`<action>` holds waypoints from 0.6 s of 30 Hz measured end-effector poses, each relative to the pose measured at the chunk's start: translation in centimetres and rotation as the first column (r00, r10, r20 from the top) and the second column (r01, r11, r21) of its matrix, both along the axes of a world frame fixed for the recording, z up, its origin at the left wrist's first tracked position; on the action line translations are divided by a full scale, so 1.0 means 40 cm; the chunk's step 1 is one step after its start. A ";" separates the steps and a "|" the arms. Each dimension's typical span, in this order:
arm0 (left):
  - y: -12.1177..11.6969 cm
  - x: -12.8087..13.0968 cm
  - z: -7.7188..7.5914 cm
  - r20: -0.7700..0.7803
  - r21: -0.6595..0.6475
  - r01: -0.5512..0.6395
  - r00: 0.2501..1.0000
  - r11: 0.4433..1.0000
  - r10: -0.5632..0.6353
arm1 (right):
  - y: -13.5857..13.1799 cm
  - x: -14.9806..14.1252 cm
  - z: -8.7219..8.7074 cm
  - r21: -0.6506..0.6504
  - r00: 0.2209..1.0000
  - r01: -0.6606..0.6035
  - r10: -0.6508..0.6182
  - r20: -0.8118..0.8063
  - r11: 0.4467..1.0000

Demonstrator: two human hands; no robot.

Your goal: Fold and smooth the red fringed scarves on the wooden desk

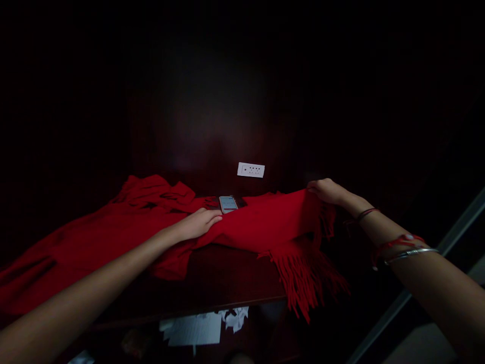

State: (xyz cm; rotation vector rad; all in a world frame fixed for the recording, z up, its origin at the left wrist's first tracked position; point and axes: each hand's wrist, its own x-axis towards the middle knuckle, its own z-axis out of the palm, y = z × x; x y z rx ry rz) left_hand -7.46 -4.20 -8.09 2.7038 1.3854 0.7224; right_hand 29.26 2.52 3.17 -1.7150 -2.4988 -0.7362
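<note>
A red scarf with a fringe is spread along a dark wooden surface, its tassels hanging over the front edge at right. My right hand pinches its far right corner and holds that end raised. Toward the middle, my left hand has its fingers closed on the scarf's upper edge; the fingertips are partly hidden. Just beyond those fingers lies a phone with a lit screen. More red cloth lies bunched to the left, and I cannot tell whether it is one piece with the scarf.
A white socket panel is on the dark back wall. Below the front edge of the wooden surface are a sheet of paper and crumpled paper. The surroundings are very dark.
</note>
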 end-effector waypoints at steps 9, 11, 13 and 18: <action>0.023 -0.053 0.012 -0.067 -0.274 0.064 0.994 0.960 -0.085 | -0.011 0.006 -0.014 -0.103 0.992 -0.123 0.125 0.011 0.987; 0.030 -0.060 -0.006 -0.185 -0.263 -0.001 0.982 0.965 -0.049 | -0.013 0.008 -0.006 -0.110 0.991 -0.130 0.132 0.019 0.985; 0.038 -0.062 -0.024 -0.215 -0.182 -0.076 0.976 0.980 0.036 | -0.015 0.011 0.005 -0.106 0.991 -0.123 0.127 0.033 0.987; 0.053 -0.053 -0.004 0.080 0.056 -0.244 0.968 0.968 0.240 | -0.004 0.035 0.032 0.034 0.997 -0.064 0.063 0.043 0.997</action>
